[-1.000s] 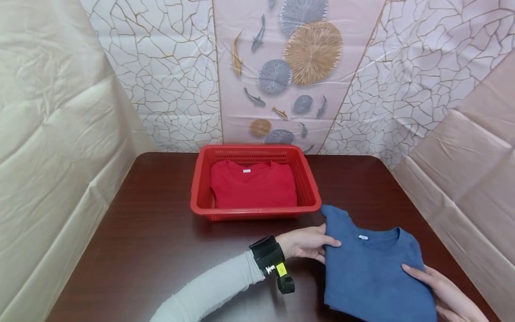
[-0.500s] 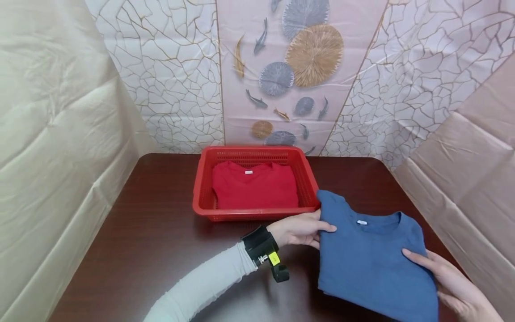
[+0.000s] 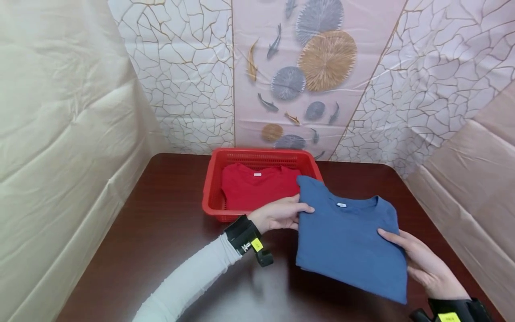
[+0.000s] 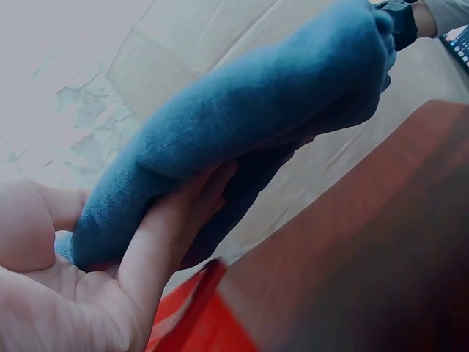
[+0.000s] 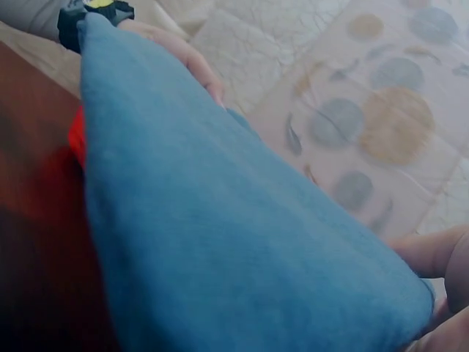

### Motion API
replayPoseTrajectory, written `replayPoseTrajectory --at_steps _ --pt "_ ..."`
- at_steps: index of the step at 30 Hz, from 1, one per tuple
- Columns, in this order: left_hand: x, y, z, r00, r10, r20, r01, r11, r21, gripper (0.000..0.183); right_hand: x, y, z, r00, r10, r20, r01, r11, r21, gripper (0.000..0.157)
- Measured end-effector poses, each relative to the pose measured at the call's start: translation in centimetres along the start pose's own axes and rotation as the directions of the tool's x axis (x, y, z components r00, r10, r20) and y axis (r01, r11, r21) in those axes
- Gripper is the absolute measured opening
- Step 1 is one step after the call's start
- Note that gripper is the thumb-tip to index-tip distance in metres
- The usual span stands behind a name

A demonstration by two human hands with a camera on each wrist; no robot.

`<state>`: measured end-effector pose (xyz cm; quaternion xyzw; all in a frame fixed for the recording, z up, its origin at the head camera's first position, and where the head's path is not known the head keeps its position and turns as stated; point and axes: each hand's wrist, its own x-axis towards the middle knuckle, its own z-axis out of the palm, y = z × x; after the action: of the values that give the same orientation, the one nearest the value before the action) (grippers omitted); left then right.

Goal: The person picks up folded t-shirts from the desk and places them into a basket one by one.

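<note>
A folded blue T-shirt [image 3: 350, 237] hangs between both hands above the table, its neckline and white label facing up. My left hand [image 3: 279, 214] grips its left edge, thumb on top and fingers underneath. On the opposite edge my right hand [image 3: 422, 259] holds it the same way. The shirt's upper left corner overlaps the front right of a red plastic basket [image 3: 206, 197] in the head view. Inside the basket lies a folded red T-shirt [image 3: 253, 190]. In the left wrist view the fingers [image 4: 157, 242] reach under the blue fold.
The dark brown table [image 3: 161, 214] extends on both sides of the basket. Pale cloth hangs at the left [image 3: 76, 147] and right, and a patterned backdrop [image 3: 193, 76] stands behind the table's far edge. Black straps [image 3: 243, 235] circle both wrists.
Both hands have carried the blue T-shirt up and to the left, from right of the basket to over its front right corner. The head view has shifted slightly.
</note>
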<state>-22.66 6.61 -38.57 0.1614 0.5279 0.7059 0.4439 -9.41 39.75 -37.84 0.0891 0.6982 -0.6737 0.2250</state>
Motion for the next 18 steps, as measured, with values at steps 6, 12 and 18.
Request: replayPoseTrajectory --at_steps 6,12,18 --pt "-1.7 1.2 -2.4 0.997 0.041 -0.061 -0.041 0.999 0.002 0.051 2.8 -3.5 3.0 0.993 0.118 -0.013 -0.113 0.972 0.206 0.093" --pt "-3.2 2.3 -4.6 0.990 0.057 -0.132 -0.055 0.998 0.018 0.046 5.0 -5.7 4.7 0.997 0.050 0.067 -0.066 0.963 0.262 0.087" --pt "-5.2 3.3 -7.3 0.971 0.072 -0.228 -0.073 0.997 0.001 0.034 8.3 -7.5 7.3 0.994 0.014 0.110 -0.040 0.971 0.235 0.085"
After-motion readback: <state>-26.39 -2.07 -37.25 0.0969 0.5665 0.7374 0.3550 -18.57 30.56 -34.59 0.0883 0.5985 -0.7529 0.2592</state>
